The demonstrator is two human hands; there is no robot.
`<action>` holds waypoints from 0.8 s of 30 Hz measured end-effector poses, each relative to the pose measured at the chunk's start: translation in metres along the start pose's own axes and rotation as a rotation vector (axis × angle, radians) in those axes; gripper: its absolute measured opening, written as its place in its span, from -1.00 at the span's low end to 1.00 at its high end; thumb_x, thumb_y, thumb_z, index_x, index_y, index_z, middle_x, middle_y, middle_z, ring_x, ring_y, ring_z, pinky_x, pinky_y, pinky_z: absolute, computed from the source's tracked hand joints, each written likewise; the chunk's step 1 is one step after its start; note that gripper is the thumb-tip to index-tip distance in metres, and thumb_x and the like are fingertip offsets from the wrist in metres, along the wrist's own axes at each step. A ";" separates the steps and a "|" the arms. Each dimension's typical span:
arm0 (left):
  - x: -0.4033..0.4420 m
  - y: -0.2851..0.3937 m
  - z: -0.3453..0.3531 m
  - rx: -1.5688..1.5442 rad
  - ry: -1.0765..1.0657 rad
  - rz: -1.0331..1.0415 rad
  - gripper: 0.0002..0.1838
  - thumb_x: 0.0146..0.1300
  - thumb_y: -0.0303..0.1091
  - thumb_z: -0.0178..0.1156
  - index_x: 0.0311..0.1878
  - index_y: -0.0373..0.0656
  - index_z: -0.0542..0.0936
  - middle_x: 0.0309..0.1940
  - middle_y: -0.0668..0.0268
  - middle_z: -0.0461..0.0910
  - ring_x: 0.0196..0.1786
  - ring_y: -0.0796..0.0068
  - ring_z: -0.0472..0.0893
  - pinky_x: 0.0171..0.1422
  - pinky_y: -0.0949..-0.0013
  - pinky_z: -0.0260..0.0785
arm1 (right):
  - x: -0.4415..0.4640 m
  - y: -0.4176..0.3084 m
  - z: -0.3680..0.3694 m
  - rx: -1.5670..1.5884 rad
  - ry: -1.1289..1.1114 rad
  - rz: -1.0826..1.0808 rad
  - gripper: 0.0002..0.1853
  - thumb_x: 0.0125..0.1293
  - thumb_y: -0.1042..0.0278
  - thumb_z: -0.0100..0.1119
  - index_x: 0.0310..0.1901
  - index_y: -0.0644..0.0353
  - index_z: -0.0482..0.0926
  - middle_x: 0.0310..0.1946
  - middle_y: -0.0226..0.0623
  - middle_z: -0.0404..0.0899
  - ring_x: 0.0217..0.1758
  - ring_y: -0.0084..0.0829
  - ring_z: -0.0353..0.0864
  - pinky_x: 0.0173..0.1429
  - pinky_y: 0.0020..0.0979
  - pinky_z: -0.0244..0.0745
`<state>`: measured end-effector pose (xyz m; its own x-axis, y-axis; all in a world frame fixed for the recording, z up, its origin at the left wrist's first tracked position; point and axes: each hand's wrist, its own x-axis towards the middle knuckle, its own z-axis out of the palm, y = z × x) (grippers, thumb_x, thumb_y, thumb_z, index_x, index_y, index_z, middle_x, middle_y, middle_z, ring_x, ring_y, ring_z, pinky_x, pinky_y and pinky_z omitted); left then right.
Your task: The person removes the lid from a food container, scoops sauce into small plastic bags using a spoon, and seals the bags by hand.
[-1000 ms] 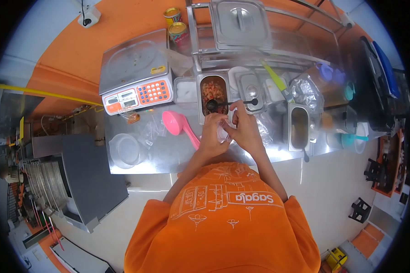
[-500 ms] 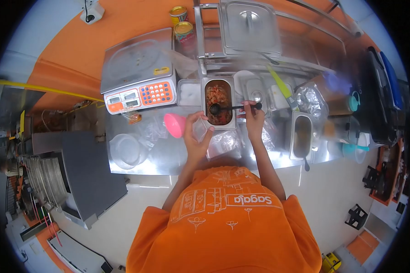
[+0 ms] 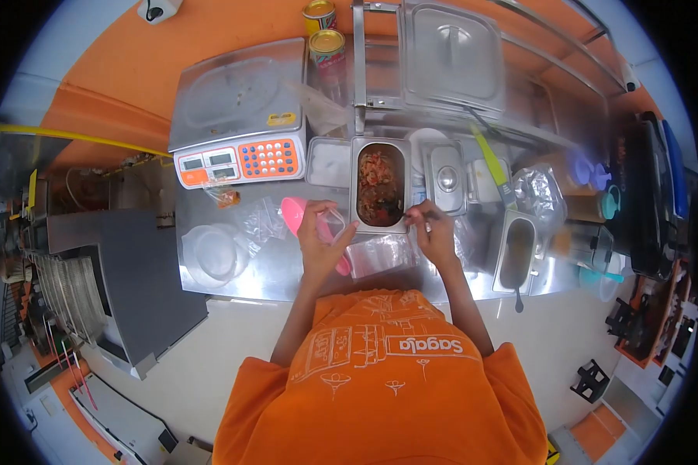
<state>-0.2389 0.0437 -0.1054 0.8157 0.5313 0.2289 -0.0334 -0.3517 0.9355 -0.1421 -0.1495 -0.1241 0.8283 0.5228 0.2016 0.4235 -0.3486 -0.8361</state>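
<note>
A small clear plastic cup point(image 3: 334, 222) is held between the thumb and fingers of my left hand point(image 3: 316, 244), just left of the steel pan's near end. The steel pan point(image 3: 354, 186) contains a reddish, chunky food mix point(image 3: 376, 172). My right hand point(image 3: 434, 232) pinches a black ladle by its handle at the pan's near right corner. The ladle's dark bowl point(image 3: 389, 211) sits low in the food and is hard to make out. Partly hidden behind my left hand and the cup, a pink scoop point(image 3: 292, 211) lies on the steel counter.
A weighing scale point(image 3: 236, 159) stands at the left, with tins point(image 3: 328, 54) behind it. Beside the pan are a white-filled tray point(image 3: 329, 163) and a lidded steel pan point(image 3: 447, 180). Farther right are a green-handled tool point(image 3: 490, 164) and another steel pan point(image 3: 517, 252). Plastic bags point(image 3: 384, 256) lie near the front.
My right hand has come down toward the pan's near corner, and the ladle has shifted from across the pan's middle into the food at its near end. My left hand still holds the cup.
</note>
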 end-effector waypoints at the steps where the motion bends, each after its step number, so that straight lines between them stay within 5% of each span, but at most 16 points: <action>1: 0.001 0.000 -0.001 0.029 -0.012 -0.007 -0.61 -0.11 -0.58 0.31 -0.18 -0.22 0.41 -0.35 0.28 0.41 -0.28 0.50 0.44 -0.09 0.45 0.29 | 0.000 0.007 0.000 0.058 0.050 0.100 -0.72 0.32 0.30 -0.03 -0.41 0.34 0.52 -0.49 -0.26 0.52 -0.51 -0.37 0.59 -0.41 -0.42 0.46; 6: -0.001 -0.006 -0.001 0.093 -0.025 -0.033 -0.60 -0.11 -0.57 0.30 -0.15 -0.24 0.42 -0.31 0.23 0.44 -0.24 0.43 0.47 -0.08 0.43 0.30 | 0.009 0.018 0.004 0.304 0.261 0.419 -0.58 0.40 0.21 -0.15 -0.45 0.42 0.50 -0.59 -0.25 0.54 -0.54 -0.49 0.60 -0.42 -0.50 0.46; 16: 0.004 -0.009 -0.004 0.189 -0.039 -0.023 -0.60 -0.10 -0.49 0.31 -0.13 -0.21 0.44 -0.30 0.20 0.46 -0.24 0.27 0.49 -0.07 0.30 0.31 | 0.001 0.018 0.013 0.355 0.361 0.355 -0.61 0.40 0.24 -0.14 -0.44 0.41 0.46 -0.56 -0.26 0.51 -0.56 -0.49 0.58 -0.40 -0.53 0.46; 21: 0.004 -0.008 -0.006 0.223 -0.059 0.029 -0.62 -0.08 -0.56 0.26 -0.13 -0.21 0.42 -0.33 0.23 0.47 -0.27 0.39 0.51 -0.13 0.42 0.33 | 0.001 0.008 0.007 0.481 0.447 0.299 -0.62 0.39 0.26 -0.13 -0.44 0.44 0.46 -0.53 -0.28 0.50 -0.54 -0.47 0.59 -0.38 -0.52 0.45; 24: 0.004 -0.005 -0.008 0.207 -0.066 0.022 -0.62 -0.11 -0.54 0.28 -0.16 -0.20 0.43 -0.36 0.23 0.44 -0.30 0.33 0.48 -0.13 0.33 0.29 | -0.001 0.014 0.014 0.303 0.205 0.195 -0.61 0.39 0.26 -0.13 -0.45 0.45 0.46 -0.53 -0.29 0.49 -0.52 -0.46 0.59 -0.38 -0.52 0.44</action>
<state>-0.2398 0.0540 -0.1073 0.8523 0.4727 0.2240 0.0625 -0.5171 0.8536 -0.1419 -0.1437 -0.1430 0.9512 0.2931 0.0966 0.1498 -0.1652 -0.9748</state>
